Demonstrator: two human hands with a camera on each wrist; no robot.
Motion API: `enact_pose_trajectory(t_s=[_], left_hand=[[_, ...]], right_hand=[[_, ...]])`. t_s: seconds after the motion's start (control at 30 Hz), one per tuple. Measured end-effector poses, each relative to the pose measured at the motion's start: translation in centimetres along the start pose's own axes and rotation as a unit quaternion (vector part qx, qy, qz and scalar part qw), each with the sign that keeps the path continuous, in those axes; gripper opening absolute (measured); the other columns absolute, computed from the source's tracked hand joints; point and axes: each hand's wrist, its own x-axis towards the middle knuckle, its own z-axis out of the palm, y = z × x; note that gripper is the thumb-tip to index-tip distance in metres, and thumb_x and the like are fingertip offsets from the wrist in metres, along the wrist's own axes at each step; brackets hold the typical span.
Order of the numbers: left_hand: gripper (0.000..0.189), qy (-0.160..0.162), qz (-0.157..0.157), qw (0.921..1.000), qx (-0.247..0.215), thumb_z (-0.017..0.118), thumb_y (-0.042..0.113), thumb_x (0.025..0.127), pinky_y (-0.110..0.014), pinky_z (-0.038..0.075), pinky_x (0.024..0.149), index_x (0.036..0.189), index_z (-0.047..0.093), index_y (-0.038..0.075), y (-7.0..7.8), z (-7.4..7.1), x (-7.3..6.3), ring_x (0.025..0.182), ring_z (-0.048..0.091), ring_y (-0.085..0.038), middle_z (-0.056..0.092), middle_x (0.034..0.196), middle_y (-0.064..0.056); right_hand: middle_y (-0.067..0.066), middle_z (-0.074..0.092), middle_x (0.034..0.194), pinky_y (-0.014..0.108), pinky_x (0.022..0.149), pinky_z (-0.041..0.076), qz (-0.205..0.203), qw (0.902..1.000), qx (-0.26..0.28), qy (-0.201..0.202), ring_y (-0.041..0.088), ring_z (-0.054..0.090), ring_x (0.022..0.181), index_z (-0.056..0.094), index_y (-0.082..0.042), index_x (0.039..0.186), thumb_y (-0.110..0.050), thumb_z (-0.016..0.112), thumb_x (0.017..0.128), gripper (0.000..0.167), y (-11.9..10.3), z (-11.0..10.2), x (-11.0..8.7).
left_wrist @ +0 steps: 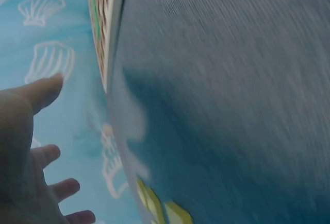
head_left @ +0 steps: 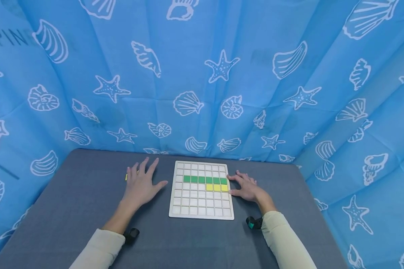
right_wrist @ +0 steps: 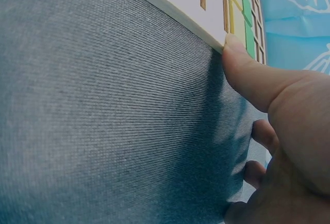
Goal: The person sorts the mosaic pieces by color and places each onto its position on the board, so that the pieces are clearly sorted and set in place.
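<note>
A white grid board (head_left: 190, 210) lies flat in the middle of the table. Several green tiles (head_left: 201, 179) form a row across it, and three yellow tiles (head_left: 217, 187) sit in the row below, at the right end. My right hand (head_left: 247, 188) rests at the board's right side, with the thumb touching the rim (right_wrist: 198, 34). My left hand (head_left: 140, 186) is spread to the left of the board and holds nothing. Loose yellow tiles (left_wrist: 178, 213) lie on the cloth near its fingers, mostly hidden by the hand in the head view.
A grey cloth (head_left: 202, 243) covers the table. Behind it and along the sides hangs a blue curtain (head_left: 202, 74) with white shells and starfish. Black bands (head_left: 132, 234) are worn at both wrists, by the pale sleeves (head_left: 99, 246).
</note>
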Motion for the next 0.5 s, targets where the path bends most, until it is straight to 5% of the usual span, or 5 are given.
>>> enact_pose_trajectory(t_s=[0.23, 0.5], left_hand=[[0.097, -0.001, -0.034, 0.9993, -0.013, 0.077, 0.051, 0.087, -0.074, 0.007, 0.119, 0.163, 0.027, 0.018, -2.6, -0.1, 0.4, 0.146, 0.023, -0.056, 0.025, 0.165, -0.025], [0.096, -0.020, -0.054, 0.9977, -0.036, 0.079, 0.044, 0.087, -0.073, 0.024, 0.109, 0.162, 0.027, 0.015, -4.6, -1.0, 0.9, 0.136, 0.027, -0.056, 0.027, 0.160, -0.029]], right_hand=[[0.022, 0.014, 0.170, 0.076, 0.119, 0.004, -0.002, 1.0000, -0.003, 0.004, 0.053, 0.005, 0.155, 0.044, -0.021, 0.156, -0.036, 0.068, 0.098, 0.064, 0.0, 0.0, 0.1], [0.021, 0.014, 0.171, 0.075, 0.119, 0.005, 0.010, 0.9999, -0.007, 0.005, 0.052, 0.006, 0.156, 0.044, -0.022, 0.155, -0.036, 0.068, 0.098, 0.064, -0.1, 0.0, 0.1]])
